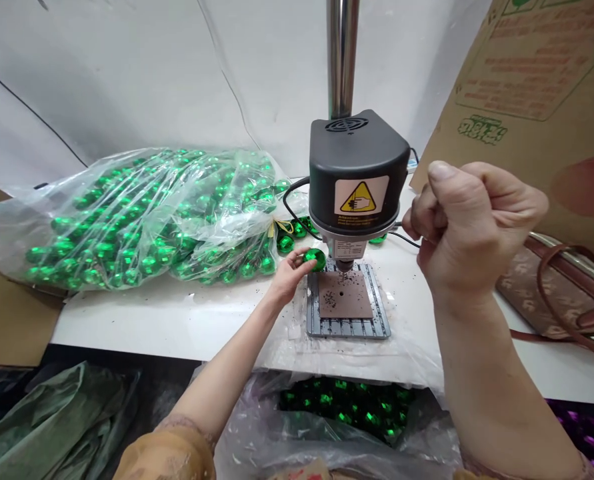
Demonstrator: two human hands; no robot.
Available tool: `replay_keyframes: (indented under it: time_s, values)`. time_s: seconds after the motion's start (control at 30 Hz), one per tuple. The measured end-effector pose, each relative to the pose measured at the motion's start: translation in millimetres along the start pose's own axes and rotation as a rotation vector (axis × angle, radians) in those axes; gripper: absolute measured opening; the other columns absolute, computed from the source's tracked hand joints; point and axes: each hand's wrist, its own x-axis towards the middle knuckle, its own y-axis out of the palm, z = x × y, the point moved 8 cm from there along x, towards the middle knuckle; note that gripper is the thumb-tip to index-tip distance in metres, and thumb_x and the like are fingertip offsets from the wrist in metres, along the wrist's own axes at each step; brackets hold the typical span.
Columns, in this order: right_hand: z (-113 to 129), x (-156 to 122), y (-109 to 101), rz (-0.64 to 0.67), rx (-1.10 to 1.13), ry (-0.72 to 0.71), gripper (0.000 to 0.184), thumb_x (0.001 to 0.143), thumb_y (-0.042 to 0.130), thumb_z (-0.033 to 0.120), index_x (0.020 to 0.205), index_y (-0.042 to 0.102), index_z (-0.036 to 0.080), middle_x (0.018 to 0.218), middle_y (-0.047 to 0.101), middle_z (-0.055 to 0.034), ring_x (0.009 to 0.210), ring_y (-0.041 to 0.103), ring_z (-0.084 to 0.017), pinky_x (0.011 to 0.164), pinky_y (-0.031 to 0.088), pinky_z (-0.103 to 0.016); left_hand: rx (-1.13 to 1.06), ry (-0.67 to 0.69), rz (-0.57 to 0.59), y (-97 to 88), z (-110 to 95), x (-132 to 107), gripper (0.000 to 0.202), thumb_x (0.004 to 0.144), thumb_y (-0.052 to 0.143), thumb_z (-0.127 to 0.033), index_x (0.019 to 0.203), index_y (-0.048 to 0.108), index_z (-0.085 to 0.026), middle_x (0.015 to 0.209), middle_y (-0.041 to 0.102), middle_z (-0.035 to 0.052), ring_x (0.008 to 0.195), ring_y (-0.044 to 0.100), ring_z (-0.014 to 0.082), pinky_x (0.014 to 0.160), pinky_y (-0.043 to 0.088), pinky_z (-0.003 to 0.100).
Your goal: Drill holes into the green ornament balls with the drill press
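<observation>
Big clear bag (141,213) of shiny green balls is slumped on the white surface (177,320) at the left. Left hand (289,273) has its fingers pinched on one green ball (315,259), held right under the bit of the little drill press (357,173). Right hand (469,227) is a tight fist around the thin handle (399,225) on the drill's side. A brown handbag (551,293) lies far right.

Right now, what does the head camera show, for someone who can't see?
The left hand holds a green ball at a drill press; the right hand is a fist beside it. A bag of green balls lies on the table.
</observation>
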Motion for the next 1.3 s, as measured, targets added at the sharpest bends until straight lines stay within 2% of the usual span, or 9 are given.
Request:
replay_keyframes:
  time_s: [0.13,0.3,0.47,0.63,0.77,0.93,1.13,1.3]
  values:
    - [-1,0,0,0.000,0.010,-0.007,0.045,0.087,0.059,0.013,0.048,0.036,0.018,0.039,0.036,0.0083,0.037,0.032,-0.003,0.040,0.022,-0.028,0.037,0.038,0.106,14.3,11,-23,0.062,0.061,0.092,-0.038,0.114,0.067,-0.017,0.110,0.074,0.0088,0.107,0.068,0.0240,0.101,0.050,0.040]
    - [-1,-1,1,0.010,0.022,-0.021,0.046,0.088,0.058,0.013,0.048,0.036,0.018,0.039,0.035,0.0084,0.038,0.030,-0.002,0.041,0.022,-0.025,0.094,0.067,0.155,24.7,20,-31,0.066,0.064,0.090,-0.039,0.122,0.065,-0.018,0.116,0.072,0.0103,0.102,0.069,0.0235,0.095,0.053,0.038]
    - [-1,-1,-1,0.015,0.032,-0.032,0.046,0.088,0.060,0.014,0.049,0.037,0.019,0.040,0.035,0.0074,0.037,0.030,-0.003,0.041,0.022,-0.026,0.230,0.131,0.156,33.9,16,-35,0.064,0.068,0.088,-0.041,0.122,0.065,-0.018,0.117,0.072,0.0110,0.104,0.068,0.0246,0.093,0.053,0.038]
    - [-4,-3,-1,0.045,-0.041,-0.042,0.047,0.091,0.061,0.030,0.052,0.035,0.021,0.043,0.034,0.0058,0.039,0.031,-0.005,0.044,0.027,-0.028,0.397,0.207,0.139,39.8,10,-41,0.062,0.066,0.088,-0.040,0.121,0.066,-0.020,0.119,0.070,0.0104,0.111,0.065,0.0286,0.097,0.051,0.043]
    - [-5,-4,-2,0.057,-0.047,-0.056,0.048,0.091,0.061,0.036,0.053,0.036,0.021,0.044,0.034,0.0050,0.041,0.031,-0.006,0.046,0.027,-0.029,0.510,0.269,0.137,46.8,8,-49,0.056,0.068,0.088,-0.035,0.118,0.067,-0.021,0.119,0.068,0.0093,0.116,0.060,0.0296,0.105,0.046,0.046]
    - [-3,-4,-1,0.059,-0.058,-0.074,0.049,0.091,0.059,0.040,0.053,0.034,0.021,0.044,0.033,0.0054,0.041,0.030,-0.005,0.045,0.026,-0.028,0.396,0.253,0.229,63.5,16,-57,0.057,0.075,0.082,-0.036,0.124,0.057,-0.020,0.128,0.063,0.0108,0.119,0.061,0.0271,0.105,0.048,0.043]
    - [-2,-6,-1,0.066,-0.113,-0.080,0.051,0.093,0.057,0.040,0.054,0.030,0.021,0.044,0.031,0.0054,0.041,0.031,-0.005,0.044,0.028,-0.027,0.296,0.190,0.197,65.2,19,-59,0.056,0.077,0.081,-0.046,0.118,0.054,-0.019,0.122,0.067,0.0114,0.115,0.064,0.0271,0.100,0.050,0.042]
    - [-2,-13,-5,0.040,-0.051,-0.062,0.051,0.090,0.061,0.028,0.050,0.030,0.020,0.043,0.030,0.0061,0.040,0.030,-0.005,0.043,0.025,-0.027,0.286,0.179,0.193,65.1,20,-59,0.059,0.076,0.082,-0.049,0.118,0.052,-0.019,0.117,0.068,0.0104,0.113,0.065,0.0264,0.099,0.050,0.041]
